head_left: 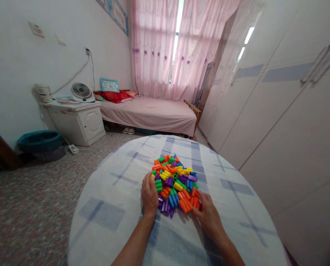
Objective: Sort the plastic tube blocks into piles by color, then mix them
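A heap of plastic building pieces (177, 184) lies on the cloth-covered round table (109, 221). The pieces look like short joined tubes in orange, yellow, green, blue and purple. My left hand (150, 194) rests along the heap's left side, its fingers stretched out against green and purple pieces. On the right edge, my right hand (208, 210) has its thumb and fingers apart, touching the orange pieces (185, 203). Some fingertips are hidden among the pieces. Neither hand appears to hold a piece off the table.
Beyond the table stands a bed (148, 112) with a pink sheet. A white cabinet (79, 122) carries a small fan (82, 91). A teal bin (40, 142) stands on the floor at left. Tall wardrobe doors (264, 111) line the right side.
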### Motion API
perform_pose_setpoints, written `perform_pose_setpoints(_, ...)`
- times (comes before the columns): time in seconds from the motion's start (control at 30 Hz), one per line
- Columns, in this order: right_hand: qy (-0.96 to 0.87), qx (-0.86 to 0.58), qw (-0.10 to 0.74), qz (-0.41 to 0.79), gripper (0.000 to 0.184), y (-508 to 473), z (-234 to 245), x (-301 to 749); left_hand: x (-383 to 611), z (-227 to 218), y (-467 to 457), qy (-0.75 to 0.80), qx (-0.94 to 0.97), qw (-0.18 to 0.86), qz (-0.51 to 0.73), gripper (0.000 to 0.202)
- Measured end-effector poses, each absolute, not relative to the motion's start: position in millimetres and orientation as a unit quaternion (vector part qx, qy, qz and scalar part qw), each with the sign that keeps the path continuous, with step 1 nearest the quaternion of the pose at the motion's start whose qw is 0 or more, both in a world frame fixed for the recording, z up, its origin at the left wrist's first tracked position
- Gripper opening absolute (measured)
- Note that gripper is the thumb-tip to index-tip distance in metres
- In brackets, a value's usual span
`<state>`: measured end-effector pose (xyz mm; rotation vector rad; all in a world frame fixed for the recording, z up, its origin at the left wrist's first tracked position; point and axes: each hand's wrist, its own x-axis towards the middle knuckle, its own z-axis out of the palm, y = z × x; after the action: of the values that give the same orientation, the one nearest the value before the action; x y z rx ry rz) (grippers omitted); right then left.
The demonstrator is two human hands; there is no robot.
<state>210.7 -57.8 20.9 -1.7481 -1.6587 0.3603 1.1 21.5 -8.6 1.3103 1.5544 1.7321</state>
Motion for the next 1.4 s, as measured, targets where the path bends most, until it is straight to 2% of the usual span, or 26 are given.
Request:
perform_pose_setpoints(0.23, -0.508, -0.649, 0.495, 0.276, 0.046, -23, 12, 215, 1, -3, 18, 0.560, 0.425, 0.284, 0.652, 0.049)
perform_pose_setpoints(0.37, -0.480, -0.652, 0.520, 0.272, 0.039, -14, 12, 213, 0, 0, 17, 0.552, 0.403, 0.306, 0.663, 0.048)
perform_pose_setpoints(0.57, -0.463, -0.658, 0.557, 0.206, 0.044, -12, 5, 209, -1, -2, 16, 0.559, 0.399, 0.305, 0.660, 0.048)
perform_pose_setpoints(1.03, -0.611, -0.642, 0.454, 0.091, 0.037, -20, -6, 222, -3, 1, 15, 0.568, 0.428, 0.309, 0.632, 0.046)
perform_pose_setpoints(1.17, -0.605, -0.648, 0.450, 0.108, 0.026, -23, -2, 224, -3, 4, 13, 0.557, 0.438, 0.323, 0.627, 0.043)
perform_pose_setpoints(1.4, -0.581, -0.664, 0.441, 0.163, 0.033, -25, 5, 229, -3, 7, 12, 0.550, 0.447, 0.321, 0.628, 0.040)
